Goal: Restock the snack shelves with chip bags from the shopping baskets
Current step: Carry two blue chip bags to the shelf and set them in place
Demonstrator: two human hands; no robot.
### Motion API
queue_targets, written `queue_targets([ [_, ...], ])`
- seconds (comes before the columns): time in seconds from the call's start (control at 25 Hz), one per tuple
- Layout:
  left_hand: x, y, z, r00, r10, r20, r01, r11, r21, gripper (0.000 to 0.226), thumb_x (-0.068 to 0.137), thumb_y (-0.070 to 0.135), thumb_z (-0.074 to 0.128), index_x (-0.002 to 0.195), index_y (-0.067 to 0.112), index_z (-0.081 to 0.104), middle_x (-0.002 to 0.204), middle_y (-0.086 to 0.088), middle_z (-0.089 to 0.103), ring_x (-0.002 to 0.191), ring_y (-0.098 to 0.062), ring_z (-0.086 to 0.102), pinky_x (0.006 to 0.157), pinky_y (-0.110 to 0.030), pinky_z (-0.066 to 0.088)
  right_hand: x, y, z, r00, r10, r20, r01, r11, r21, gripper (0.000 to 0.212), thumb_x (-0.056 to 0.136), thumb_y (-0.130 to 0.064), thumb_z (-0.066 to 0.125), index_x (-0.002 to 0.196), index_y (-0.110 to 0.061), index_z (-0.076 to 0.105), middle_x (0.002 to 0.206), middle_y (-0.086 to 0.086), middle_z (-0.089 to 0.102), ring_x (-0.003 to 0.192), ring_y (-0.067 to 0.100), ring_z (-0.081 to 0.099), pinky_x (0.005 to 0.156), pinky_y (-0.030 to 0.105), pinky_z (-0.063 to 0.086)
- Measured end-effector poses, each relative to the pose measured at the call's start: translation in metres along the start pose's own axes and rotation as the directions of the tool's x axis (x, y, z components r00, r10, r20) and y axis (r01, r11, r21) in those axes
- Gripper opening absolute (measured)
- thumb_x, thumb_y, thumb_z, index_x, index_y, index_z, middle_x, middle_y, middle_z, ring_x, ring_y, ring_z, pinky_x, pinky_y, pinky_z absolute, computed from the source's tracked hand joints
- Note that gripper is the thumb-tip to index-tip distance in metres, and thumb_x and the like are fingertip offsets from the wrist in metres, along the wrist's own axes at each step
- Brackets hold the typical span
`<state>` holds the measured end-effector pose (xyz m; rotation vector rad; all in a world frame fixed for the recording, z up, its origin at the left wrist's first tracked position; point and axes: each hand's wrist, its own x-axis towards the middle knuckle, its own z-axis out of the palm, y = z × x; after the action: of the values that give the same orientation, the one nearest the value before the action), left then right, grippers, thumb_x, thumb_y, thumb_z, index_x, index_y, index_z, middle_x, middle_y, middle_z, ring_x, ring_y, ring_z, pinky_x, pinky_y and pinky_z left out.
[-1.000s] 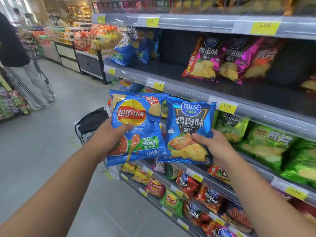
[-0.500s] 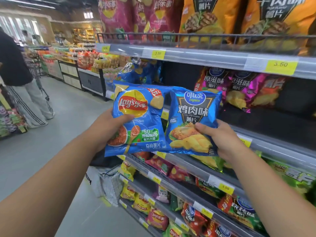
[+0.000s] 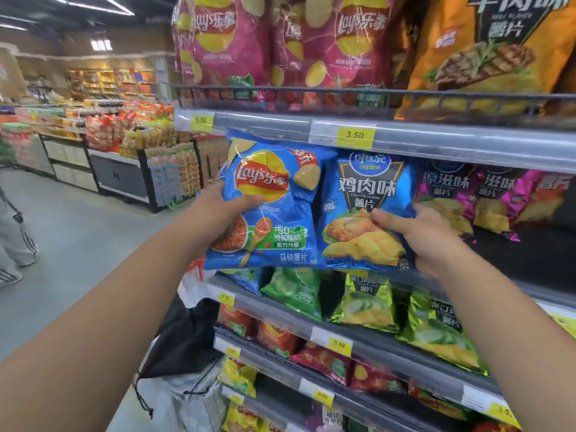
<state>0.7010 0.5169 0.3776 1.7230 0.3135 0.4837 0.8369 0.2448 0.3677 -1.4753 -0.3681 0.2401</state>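
Note:
My left hand (image 3: 218, 213) grips a blue Lay's chip bag (image 3: 271, 207) by its left edge, thumb across the front. Beside it my right hand (image 3: 417, 235) grips a blue Copico chicken-flavour chip bag (image 3: 364, 194) at its lower right. Both bags are upright, side by side, held up in front of the dark second shelf (image 3: 530, 257), just under the grey rail (image 3: 467, 145) with yellow price tags. Purple chip bags (image 3: 498, 194) stand on that shelf to the right of the held ones.
Large pink and orange bags (image 3: 343, 42) fill the top shelf. Green bags (image 3: 364, 300) and red ones sit on lower shelves. A black bag on a basket (image 3: 187, 344) stands on the floor at the shelf end. A person's legs (image 3: 15, 238) are in the aisle at left.
Both hands have lifted the two blue bags higher and closer to the second shelf. My view has tilted upward, bringing the top shelf into sight.

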Motion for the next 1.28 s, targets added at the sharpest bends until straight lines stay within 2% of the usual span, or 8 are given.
queue_targets([
  [0.24,0.056,-0.015,-0.027,0.996,0.041,0.083,-0.048,0.996,0.079,0.060,0.056,0.056,0.083,0.107,0.034,0.062,0.101,0.007,0.074,0.094,-0.018,0.071,0.095,-0.045,0.052,0.029,0.002,0.041,0.994,-0.001,-0.105,-0.005,0.998,-0.055,0.053,0.054,-0.026,0.080,0.101,-0.008,0.066,0.088,0.006,0.075,0.076,0.022,0.071,0.076,0.039,0.057],
  [0.4,0.076,-0.025,-0.029,0.993,0.091,0.075,-0.101,0.983,0.153,0.073,0.071,0.058,0.076,0.132,0.028,0.050,0.119,0.017,0.061,0.112,-0.009,0.058,0.091,-0.025,0.046,0.042,0.003,0.052,0.982,-0.003,-0.190,-0.014,0.996,-0.088,0.035,0.062,-0.023,0.082,0.089,-0.011,0.063,0.077,0.002,0.075,0.065,0.017,0.071,0.066,0.035,0.060],
  [0.48,0.085,-0.027,-0.027,0.994,0.087,0.066,-0.099,0.975,0.199,0.096,0.065,0.070,0.073,0.144,0.026,0.040,0.138,0.016,0.049,0.128,-0.011,0.047,0.105,-0.032,0.038,0.046,0.003,0.053,0.972,0.004,-0.237,-0.024,0.997,-0.080,0.032,0.066,-0.019,0.082,0.090,-0.009,0.063,0.078,0.004,0.074,0.059,0.015,0.070,0.058,0.031,0.060],
  [0.72,0.104,-0.031,-0.022,0.990,0.079,0.117,-0.088,0.994,0.067,0.097,0.042,0.082,0.074,0.121,0.029,0.057,0.117,0.011,0.068,0.109,-0.015,0.064,0.101,-0.043,0.047,0.048,0.002,0.051,0.954,0.064,-0.293,-0.075,0.997,-0.028,0.050,0.064,-0.019,0.083,0.107,-0.002,0.064,0.076,0.005,0.076,0.061,0.019,0.072,0.058,0.032,0.061],
  [0.88,0.112,-0.023,-0.020,0.993,0.091,0.073,-0.097,0.991,0.089,0.104,0.048,0.082,0.069,0.130,0.022,0.050,0.128,0.005,0.061,0.116,-0.019,0.059,0.101,-0.045,0.046,0.049,0.000,0.050,0.951,0.014,-0.309,-0.022,1.000,-0.021,0.045,0.066,-0.015,0.082,0.106,-0.008,0.062,0.088,0.007,0.075,0.063,0.017,0.072,0.058,0.031,0.060],
  [1.04,0.124,-0.019,-0.014,0.998,0.057,0.033,-0.061,0.990,0.125,0.078,0.080,0.057,0.068,0.139,0.015,0.041,0.133,-0.001,0.053,0.120,-0.025,0.051,0.095,-0.039,0.043,0.051,-0.001,0.045,0.934,0.003,-0.357,-0.010,1.000,-0.018,0.041,0.074,-0.014,0.081,0.109,-0.007,0.062,0.082,0.004,0.074,0.061,0.015,0.071,0.061,0.030,0.060],
  [1.16,0.128,-0.020,-0.004,0.995,0.091,0.045,-0.096,0.987,0.128,0.067,0.083,0.051,0.068,0.131,0.013,0.042,0.115,0.002,0.055,0.110,-0.022,0.052,0.087,-0.035,0.041,0.054,0.002,0.039,0.926,0.012,-0.378,-0.023,0.999,-0.024,0.058,0.066,-0.021,0.085,0.117,-0.008,0.060,0.097,0.006,0.072,0.077,0.021,0.071,0.078,0.038,0.058],
  [1.28,0.127,-0.022,0.008,0.990,0.131,0.045,-0.136,0.978,0.160,0.048,0.088,0.042,0.067,0.118,0.017,0.041,0.084,0.013,0.046,0.082,-0.014,0.050,0.068,-0.015,0.038,0.057,0.005,0.029,0.923,-0.013,-0.384,-0.013,0.998,-0.064,0.114,0.029,-0.043,0.095,0.130,-0.011,0.054,0.116,0.008,0.068,0.095,0.029,0.070,0.090,0.046,0.055],
])
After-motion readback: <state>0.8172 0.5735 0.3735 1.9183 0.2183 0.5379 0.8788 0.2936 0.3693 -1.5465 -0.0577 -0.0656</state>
